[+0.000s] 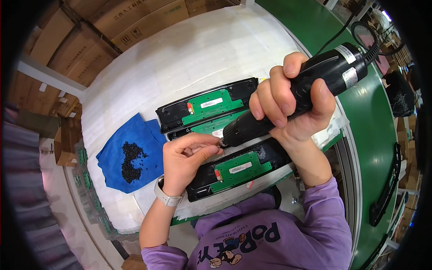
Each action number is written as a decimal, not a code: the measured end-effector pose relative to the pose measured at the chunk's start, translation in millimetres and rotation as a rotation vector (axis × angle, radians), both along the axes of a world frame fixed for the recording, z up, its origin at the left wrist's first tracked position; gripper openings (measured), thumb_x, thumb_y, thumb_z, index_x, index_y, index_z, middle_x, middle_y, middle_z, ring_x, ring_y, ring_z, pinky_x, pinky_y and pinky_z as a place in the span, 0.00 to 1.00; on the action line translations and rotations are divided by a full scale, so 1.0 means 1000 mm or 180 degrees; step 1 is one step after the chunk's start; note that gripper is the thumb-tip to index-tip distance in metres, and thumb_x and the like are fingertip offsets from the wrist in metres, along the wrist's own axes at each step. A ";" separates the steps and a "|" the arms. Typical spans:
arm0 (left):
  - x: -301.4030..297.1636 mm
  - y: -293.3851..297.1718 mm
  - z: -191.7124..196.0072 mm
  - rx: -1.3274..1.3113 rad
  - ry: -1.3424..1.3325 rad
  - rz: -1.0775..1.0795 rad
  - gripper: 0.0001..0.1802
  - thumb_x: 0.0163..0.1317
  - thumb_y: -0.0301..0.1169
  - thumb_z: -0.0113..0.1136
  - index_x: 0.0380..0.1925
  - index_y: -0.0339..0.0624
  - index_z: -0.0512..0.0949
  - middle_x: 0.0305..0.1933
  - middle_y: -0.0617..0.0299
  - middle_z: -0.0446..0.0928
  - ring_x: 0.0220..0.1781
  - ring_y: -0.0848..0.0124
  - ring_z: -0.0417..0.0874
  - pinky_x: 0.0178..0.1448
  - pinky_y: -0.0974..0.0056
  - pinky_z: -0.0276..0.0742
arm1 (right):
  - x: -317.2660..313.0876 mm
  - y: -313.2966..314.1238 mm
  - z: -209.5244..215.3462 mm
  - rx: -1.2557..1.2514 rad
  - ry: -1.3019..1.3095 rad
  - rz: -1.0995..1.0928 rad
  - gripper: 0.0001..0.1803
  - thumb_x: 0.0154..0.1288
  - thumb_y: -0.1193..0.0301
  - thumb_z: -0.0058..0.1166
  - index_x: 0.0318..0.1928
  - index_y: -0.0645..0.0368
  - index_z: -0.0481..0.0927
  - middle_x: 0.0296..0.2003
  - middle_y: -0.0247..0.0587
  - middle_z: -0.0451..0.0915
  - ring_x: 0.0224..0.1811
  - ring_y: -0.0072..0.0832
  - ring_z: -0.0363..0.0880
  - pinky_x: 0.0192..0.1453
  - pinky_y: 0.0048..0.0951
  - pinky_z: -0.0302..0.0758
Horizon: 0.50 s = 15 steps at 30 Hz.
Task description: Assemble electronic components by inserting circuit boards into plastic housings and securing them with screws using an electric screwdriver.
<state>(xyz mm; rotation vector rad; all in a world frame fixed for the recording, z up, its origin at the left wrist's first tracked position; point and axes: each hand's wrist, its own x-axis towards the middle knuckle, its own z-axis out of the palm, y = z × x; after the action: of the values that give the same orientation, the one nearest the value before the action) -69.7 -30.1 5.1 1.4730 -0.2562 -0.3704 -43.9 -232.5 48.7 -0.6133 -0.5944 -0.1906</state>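
Observation:
My right hand [288,101] is wrapped round a black corded electric screwdriver [252,126], which slants down to the left. Its tip meets the fingertips of my left hand [184,157], which are pinched together; whatever sits between them is too small to make out. Beneath both hands lie long black plastic housings with green circuit boards: a far one [168,117], a middle one [177,133] partly hidden by my hands and the screwdriver, and a near one [204,191]. To the left, a blue cloth [110,168] carries a pile of small black screws [130,164].
The worktable [193,49] has a white padded cover. Cardboard boxes [103,31] are stacked beyond it at the far left. Several circuit boards [92,204] stand along its left edge. A green conveyor belt [373,135] runs along the right, with a curved black part [387,189] on it.

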 end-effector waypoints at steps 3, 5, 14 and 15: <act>-0.001 -0.002 0.000 -0.0128 0.0391 0.0012 0.08 0.51 0.15 0.58 0.33 0.29 0.77 0.28 0.54 0.80 0.30 0.69 0.83 0.37 0.72 0.78 | -0.003 0.002 0.001 -0.0116 0.0240 -0.0059 0.16 0.62 0.59 0.41 0.39 0.61 0.65 0.14 0.33 0.65 0.10 0.22 0.61 0.21 0.31 0.67; 0.001 0.004 -0.007 -0.0305 0.0661 -0.0099 0.13 0.48 0.15 0.60 0.37 0.30 0.76 0.32 0.53 0.80 0.33 0.68 0.83 0.39 0.71 0.77 | -0.004 0.003 0.002 0.0104 0.0441 -0.0176 0.15 0.63 0.60 0.40 0.39 0.61 0.65 0.14 0.33 0.65 0.10 0.22 0.60 0.21 0.30 0.66; 0.012 0.002 0.010 0.2463 -0.2895 -0.0379 0.31 0.40 0.36 0.69 0.48 0.38 0.72 0.52 0.53 0.72 0.57 0.57 0.70 0.57 0.55 0.66 | 0.013 -0.023 0.012 -0.2022 0.0424 -0.1275 0.15 0.56 0.65 0.49 0.36 0.65 0.65 0.13 0.34 0.63 0.10 0.20 0.59 0.17 0.23 0.60; 0.013 0.003 0.005 0.2839 -0.3060 -0.0411 0.30 0.40 0.38 0.68 0.46 0.39 0.73 0.53 0.52 0.71 0.58 0.56 0.69 0.58 0.53 0.64 | 0.014 -0.023 0.011 -0.2065 0.0495 -0.1241 0.15 0.56 0.66 0.50 0.36 0.65 0.66 0.13 0.34 0.63 0.10 0.20 0.59 0.17 0.23 0.59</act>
<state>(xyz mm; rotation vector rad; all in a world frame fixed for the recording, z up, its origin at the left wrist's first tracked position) -56.2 -26.8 10.2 2.4534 -1.0531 0.2035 -30.2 -255.6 59.4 -1.3625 -0.3730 -0.3150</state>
